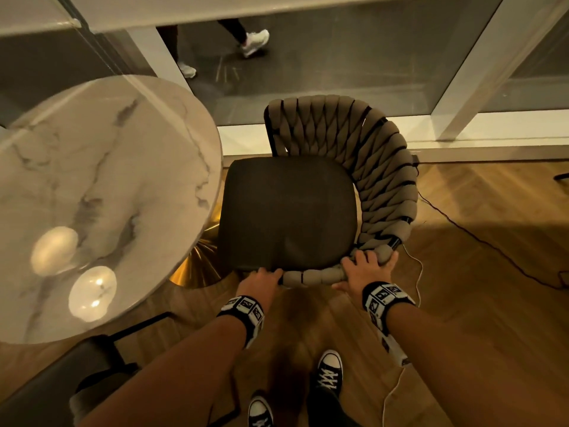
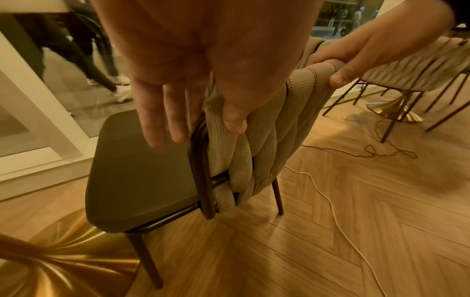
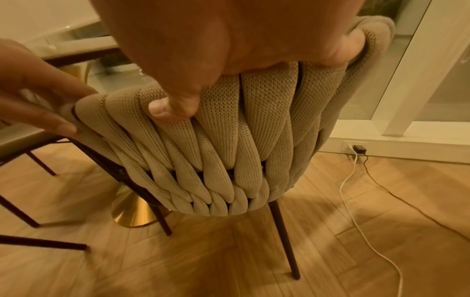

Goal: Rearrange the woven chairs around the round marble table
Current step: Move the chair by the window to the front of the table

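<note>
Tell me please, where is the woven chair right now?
In the head view the woven chair stands right of the marble table, before the glass wall, both hands gripping its back.

Herringbone wood floor (image 1: 492, 272), glass wall (image 1: 338, 57)

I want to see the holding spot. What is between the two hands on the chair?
A short bare stretch of the woven chair back's top edge, between left hand and right hand, head view.

Café or showroom: marble table (image 1: 101, 192), woven chairs (image 1: 354, 167), street-front glass (image 1: 338, 63).
</note>
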Demonstrator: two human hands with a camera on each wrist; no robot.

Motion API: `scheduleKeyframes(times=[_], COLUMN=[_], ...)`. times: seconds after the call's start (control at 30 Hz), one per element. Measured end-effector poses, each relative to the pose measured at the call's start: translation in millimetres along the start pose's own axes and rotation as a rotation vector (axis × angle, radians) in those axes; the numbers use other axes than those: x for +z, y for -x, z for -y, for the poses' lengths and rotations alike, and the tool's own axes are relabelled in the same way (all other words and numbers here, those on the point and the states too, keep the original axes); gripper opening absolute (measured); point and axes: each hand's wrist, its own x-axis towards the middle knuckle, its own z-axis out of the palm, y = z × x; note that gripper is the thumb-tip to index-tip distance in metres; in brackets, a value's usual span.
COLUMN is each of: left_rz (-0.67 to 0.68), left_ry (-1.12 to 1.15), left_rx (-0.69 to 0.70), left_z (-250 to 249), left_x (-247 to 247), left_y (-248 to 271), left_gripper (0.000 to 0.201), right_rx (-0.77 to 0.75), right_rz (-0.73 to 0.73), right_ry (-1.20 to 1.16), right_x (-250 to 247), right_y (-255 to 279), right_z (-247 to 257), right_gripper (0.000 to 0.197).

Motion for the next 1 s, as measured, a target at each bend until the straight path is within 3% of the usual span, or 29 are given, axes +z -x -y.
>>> scheduleKeyframes(times=[0.17, 0.3, 0.5, 1.0], left_rz=[-0.012, -0.050, -0.077, -0.091], left_ry=[0.035, 0.134, 0.204, 0.030], left_rx=[-0.043, -0.087, -0.071, -0.039], left_z=[2, -2, -8, -7], left_x=[-9, -9, -9, -13], left_y=[-6, -10, -16, -17], left_gripper=[0.051, 0.045, 0.043, 0.047], right_rx=[-0.027, -0.052, -0.068, -0.005], right_rz=[0.020, -0.004, -0.034, -0.092], right_ry=[-0.023, -0.019, -0.003, 0.073], right_x=[-9, -16, -18, -20], right_y=[-15, -23, -33, -32], right_z=[1, -7, -20, -10], right_gripper=[0.072, 0.071, 0.069, 0.072])
